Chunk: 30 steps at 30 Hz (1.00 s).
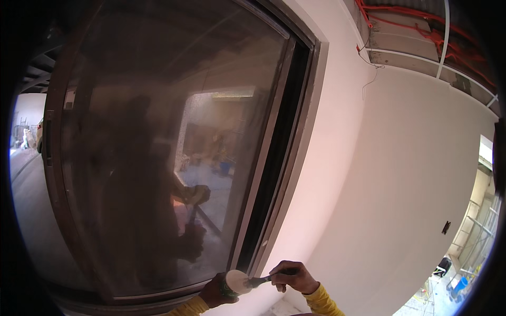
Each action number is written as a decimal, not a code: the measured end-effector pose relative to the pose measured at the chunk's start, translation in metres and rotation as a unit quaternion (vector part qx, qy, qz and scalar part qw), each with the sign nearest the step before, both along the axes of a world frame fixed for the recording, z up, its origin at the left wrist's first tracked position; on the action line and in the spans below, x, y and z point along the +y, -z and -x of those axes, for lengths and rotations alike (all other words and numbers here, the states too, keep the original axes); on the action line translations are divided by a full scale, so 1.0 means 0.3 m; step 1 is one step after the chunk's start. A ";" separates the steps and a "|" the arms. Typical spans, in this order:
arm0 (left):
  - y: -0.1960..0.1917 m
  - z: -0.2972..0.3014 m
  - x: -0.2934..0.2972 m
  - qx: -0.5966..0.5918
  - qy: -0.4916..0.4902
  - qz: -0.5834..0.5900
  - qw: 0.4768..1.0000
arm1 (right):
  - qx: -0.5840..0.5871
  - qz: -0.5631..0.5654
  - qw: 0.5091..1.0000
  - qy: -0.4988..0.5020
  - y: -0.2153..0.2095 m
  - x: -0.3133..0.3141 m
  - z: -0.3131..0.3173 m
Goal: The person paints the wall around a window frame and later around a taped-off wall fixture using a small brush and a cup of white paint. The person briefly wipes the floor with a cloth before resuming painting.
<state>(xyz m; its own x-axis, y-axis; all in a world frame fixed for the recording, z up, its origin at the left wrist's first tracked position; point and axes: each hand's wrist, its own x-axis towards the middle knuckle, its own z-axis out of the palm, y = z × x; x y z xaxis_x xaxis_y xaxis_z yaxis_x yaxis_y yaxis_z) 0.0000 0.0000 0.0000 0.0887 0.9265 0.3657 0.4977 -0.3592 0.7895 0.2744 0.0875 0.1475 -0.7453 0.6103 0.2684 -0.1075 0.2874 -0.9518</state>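
Pale cream filled the round mouth of the green-sided container (241, 283), near, below the glass panel's (158, 221) right corner. The left hand (213, 292) curled around it; the right hand (295, 277) pinched a dark-handled paintbrush (260, 281), bristles at the mouth's right edge. Apparently the brush was being loaded; next called for a steady container and gentle lift.

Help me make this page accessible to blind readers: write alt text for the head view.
A right hand holds a brush pointed at a white-and-green container in the left hand, before a large, reflective, dark-framed glass door. To the right is a pale wall, with red tubing above it.
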 end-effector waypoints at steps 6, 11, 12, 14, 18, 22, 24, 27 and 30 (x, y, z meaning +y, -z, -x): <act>-0.001 0.124 0.100 -0.053 -0.029 -0.036 0.998 | 0.263 0.005 0.956 0.131 -0.216 0.033 0.000; -0.074 0.215 0.074 -0.180 0.057 -0.042 0.981 | 0.348 -0.467 0.766 0.271 -0.637 0.128 -0.069; -0.100 0.224 0.066 -0.183 0.053 -0.050 0.980 | 0.314 -0.578 0.687 0.310 -0.760 0.160 -0.066; -0.127 0.228 0.044 -0.177 0.032 -0.081 0.980 | 0.243 -0.746 0.495 0.375 -0.982 0.210 -0.042; -0.128 0.223 0.036 -0.202 0.011 -0.106 0.974 | 0.200 -0.829 0.303 0.426 -1.366 0.294 0.071; -0.103 0.215 0.070 -0.190 0.006 -0.139 0.972 | 0.154 -0.818 0.288 0.473 -1.587 0.332 0.176; -0.091 0.214 0.068 -0.214 0.013 -0.130 0.968 | 0.149 -0.815 0.288 0.479 -1.644 0.339 0.230; -0.080 0.217 0.058 -0.242 0.018 -0.125 0.962 | 0.150 -0.824 0.264 0.479 -1.680 0.340 0.279; -0.084 0.223 0.055 -0.236 0.009 -0.134 0.962 | 0.162 -0.838 0.261 0.451 -1.699 0.343 0.310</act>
<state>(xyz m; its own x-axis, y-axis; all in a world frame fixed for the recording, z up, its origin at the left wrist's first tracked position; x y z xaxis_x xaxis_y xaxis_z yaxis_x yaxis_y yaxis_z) -0.0670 0.0165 0.0252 -0.1305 0.7936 0.5942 0.0981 -0.5861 0.8043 0.1815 0.1905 0.6573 -0.2744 -0.6787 0.6812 0.7257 0.3186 0.6097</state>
